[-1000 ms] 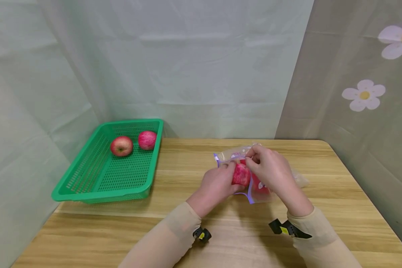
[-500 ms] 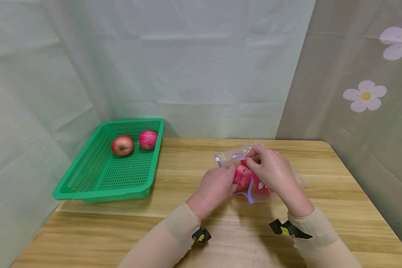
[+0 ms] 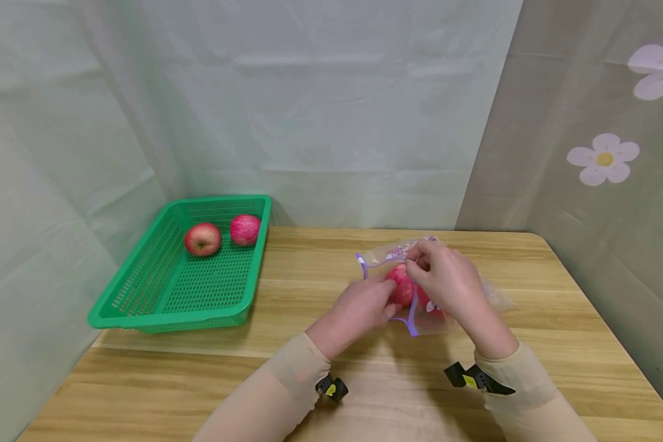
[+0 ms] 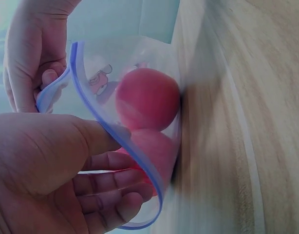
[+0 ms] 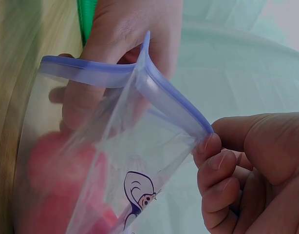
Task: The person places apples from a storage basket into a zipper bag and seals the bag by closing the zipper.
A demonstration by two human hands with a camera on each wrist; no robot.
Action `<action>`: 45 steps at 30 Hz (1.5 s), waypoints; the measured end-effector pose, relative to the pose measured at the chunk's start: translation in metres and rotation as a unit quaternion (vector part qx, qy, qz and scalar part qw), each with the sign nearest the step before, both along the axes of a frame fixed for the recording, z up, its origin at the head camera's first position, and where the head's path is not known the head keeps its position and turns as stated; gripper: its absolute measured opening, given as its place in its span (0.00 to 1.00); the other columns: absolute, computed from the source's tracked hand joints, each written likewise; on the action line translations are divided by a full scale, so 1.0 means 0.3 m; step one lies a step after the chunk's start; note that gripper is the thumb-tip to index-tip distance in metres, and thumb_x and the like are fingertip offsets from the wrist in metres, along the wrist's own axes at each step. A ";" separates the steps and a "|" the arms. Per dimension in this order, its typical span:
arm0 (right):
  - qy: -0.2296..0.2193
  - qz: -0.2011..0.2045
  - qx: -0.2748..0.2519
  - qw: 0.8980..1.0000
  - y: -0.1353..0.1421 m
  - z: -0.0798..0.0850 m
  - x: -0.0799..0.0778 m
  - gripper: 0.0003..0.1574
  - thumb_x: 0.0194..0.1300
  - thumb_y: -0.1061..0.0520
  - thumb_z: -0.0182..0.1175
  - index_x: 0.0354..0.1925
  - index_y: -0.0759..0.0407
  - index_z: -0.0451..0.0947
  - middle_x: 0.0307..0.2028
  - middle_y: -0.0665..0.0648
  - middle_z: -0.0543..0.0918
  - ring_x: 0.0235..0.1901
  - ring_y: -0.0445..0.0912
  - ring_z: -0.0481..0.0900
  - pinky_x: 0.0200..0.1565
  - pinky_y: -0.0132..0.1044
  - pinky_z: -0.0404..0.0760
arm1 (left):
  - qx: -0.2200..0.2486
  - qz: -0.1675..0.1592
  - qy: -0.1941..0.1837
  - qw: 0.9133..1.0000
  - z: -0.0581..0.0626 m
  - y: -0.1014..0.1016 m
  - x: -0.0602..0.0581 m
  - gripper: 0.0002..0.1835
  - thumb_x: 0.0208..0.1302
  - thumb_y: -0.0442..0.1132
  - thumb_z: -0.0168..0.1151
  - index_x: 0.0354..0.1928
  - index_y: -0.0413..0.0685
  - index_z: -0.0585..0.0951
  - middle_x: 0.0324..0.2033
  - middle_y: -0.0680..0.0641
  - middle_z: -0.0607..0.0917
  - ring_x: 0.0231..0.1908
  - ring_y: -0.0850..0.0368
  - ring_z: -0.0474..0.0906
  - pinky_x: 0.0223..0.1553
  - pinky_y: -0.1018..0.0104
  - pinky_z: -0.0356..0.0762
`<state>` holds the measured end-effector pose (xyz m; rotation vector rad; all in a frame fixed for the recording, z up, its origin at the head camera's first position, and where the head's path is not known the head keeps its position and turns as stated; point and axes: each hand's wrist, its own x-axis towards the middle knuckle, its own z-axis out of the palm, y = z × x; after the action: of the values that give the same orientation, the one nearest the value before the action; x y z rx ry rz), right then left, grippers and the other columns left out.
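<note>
Left fingers point(image 4: 103, 183) loosened beside apple point(image 3: 403, 288) in bag point(image 5: 152, 146) — right fingers point(image 5: 217, 168) pinch its edge point(image 5: 181, 105); green basket point(image 3: 171, 321) well apart.

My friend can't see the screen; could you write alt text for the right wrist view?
The right hand pinches the purple rim of a clear plastic bag while the left hand is partly inside its open mouth. Pinkish-red apples show hazily through the plastic, and a strip of green basket peeks in at the top.

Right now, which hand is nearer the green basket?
Left. Left hand reaches into the ziplock bag, right of the green basket; right hand pinches the bag's rim farther right.
</note>
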<state>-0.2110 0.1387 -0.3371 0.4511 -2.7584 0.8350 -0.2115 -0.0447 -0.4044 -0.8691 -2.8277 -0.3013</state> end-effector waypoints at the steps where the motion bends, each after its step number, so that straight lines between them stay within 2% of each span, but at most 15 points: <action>1: 0.000 0.001 0.001 1.000 0.000 0.000 0.000 0.03 0.72 0.58 0.65 0.41 0.54 0.86 0.25 0.46 0.81 0.25 0.45 0.74 0.29 0.44 0.70 | -0.001 -0.003 0.002 1.000 -0.001 0.000 0.001 0.10 0.75 0.46 0.73 0.44 0.48 0.86 0.38 0.51 0.86 0.34 0.54 0.83 0.36 0.57 0.84; 8: 0.007 0.010 -0.001 1.000 -0.006 0.000 -0.001 0.04 0.70 0.60 0.64 0.39 0.52 0.86 0.23 0.44 0.82 0.26 0.44 0.75 0.29 0.44 0.71 | -0.018 -0.018 0.014 1.000 -0.010 -0.001 -0.001 0.05 0.79 0.37 0.67 0.50 0.45 0.87 0.47 0.48 0.87 0.44 0.53 0.86 0.42 0.58 0.86; 13: 0.004 0.014 -0.003 1.000 -0.007 -0.001 0.001 0.07 0.70 0.61 0.63 0.39 0.52 0.87 0.22 0.43 0.80 0.24 0.43 0.74 0.28 0.43 0.69 | -0.035 -0.023 0.010 0.999 -0.018 -0.003 -0.005 0.12 0.75 0.31 0.67 0.56 0.45 0.86 0.51 0.48 0.87 0.47 0.53 0.86 0.43 0.60 0.87; 16: 0.001 0.014 -0.005 1.000 -0.005 -0.002 0.001 0.07 0.70 0.60 0.63 0.40 0.52 0.88 0.22 0.44 0.81 0.24 0.44 0.74 0.28 0.43 0.69 | -0.042 -0.024 0.007 0.999 -0.022 -0.005 -0.006 0.13 0.72 0.30 0.68 0.56 0.46 0.86 0.48 0.49 0.87 0.47 0.53 0.86 0.44 0.60 0.87; 21: -0.001 0.008 -0.006 1.000 0.001 -0.002 -0.003 0.06 0.71 0.60 0.64 0.41 0.54 0.88 0.25 0.45 0.83 0.27 0.45 0.76 0.30 0.44 0.71 | -0.060 -0.024 0.002 0.998 -0.025 -0.009 -0.005 0.09 0.72 0.31 0.68 0.51 0.48 0.85 0.42 0.51 0.87 0.44 0.55 0.86 0.44 0.62 0.85; 24: -0.004 0.005 -0.006 1.000 0.005 -0.001 -0.006 0.06 0.71 0.59 0.64 0.42 0.55 0.88 0.27 0.46 0.85 0.29 0.45 0.77 0.32 0.44 0.72 | -0.065 -0.024 -0.004 0.998 -0.021 -0.010 0.002 0.10 0.71 0.31 0.69 0.51 0.48 0.86 0.41 0.52 0.87 0.45 0.55 0.86 0.45 0.62 0.85; 32: -0.013 0.002 -0.006 1.000 0.009 0.004 -0.008 0.07 0.73 0.58 0.63 0.44 0.56 0.88 0.29 0.47 0.85 0.30 0.46 0.77 0.31 0.44 0.73 | -0.067 -0.013 -0.003 0.998 0.005 -0.025 0.021 0.19 0.70 0.33 0.73 0.61 0.49 0.87 0.45 0.53 0.88 0.48 0.55 0.86 0.45 0.62 0.86; 38: -0.017 -0.002 -0.005 1.000 0.010 0.008 -0.007 0.07 0.73 0.58 0.63 0.44 0.55 0.88 0.28 0.47 0.84 0.29 0.46 0.77 0.31 0.44 0.72 | -0.046 -0.010 0.002 0.999 0.038 -0.053 0.038 0.17 0.78 0.36 0.66 0.65 0.46 0.86 0.48 0.51 0.90 0.50 0.53 0.87 0.50 0.59 0.86; 41: -0.016 -0.003 -0.004 1.000 0.011 0.008 -0.005 0.06 0.73 0.58 0.63 0.43 0.55 0.87 0.27 0.47 0.83 0.28 0.46 0.76 0.30 0.43 0.71 | -0.028 -0.006 0.002 1.000 0.060 -0.071 0.050 0.15 0.82 0.38 0.63 0.64 0.44 0.86 0.52 0.48 0.91 0.52 0.51 0.88 0.54 0.57 0.87; 45: -0.015 -0.002 -0.004 1.000 0.011 0.008 -0.003 0.06 0.73 0.58 0.63 0.43 0.55 0.87 0.26 0.48 0.82 0.27 0.47 0.75 0.29 0.43 0.70 | -0.013 -0.003 0.007 1.000 0.093 -0.099 0.068 0.12 0.82 0.39 0.64 0.60 0.43 0.87 0.49 0.47 0.90 0.49 0.48 0.88 0.51 0.54 0.87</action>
<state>-0.2119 0.1420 -0.3349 0.4340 -2.7814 0.8595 -0.1910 -0.0744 -0.3764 -0.8811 -2.8225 -0.2570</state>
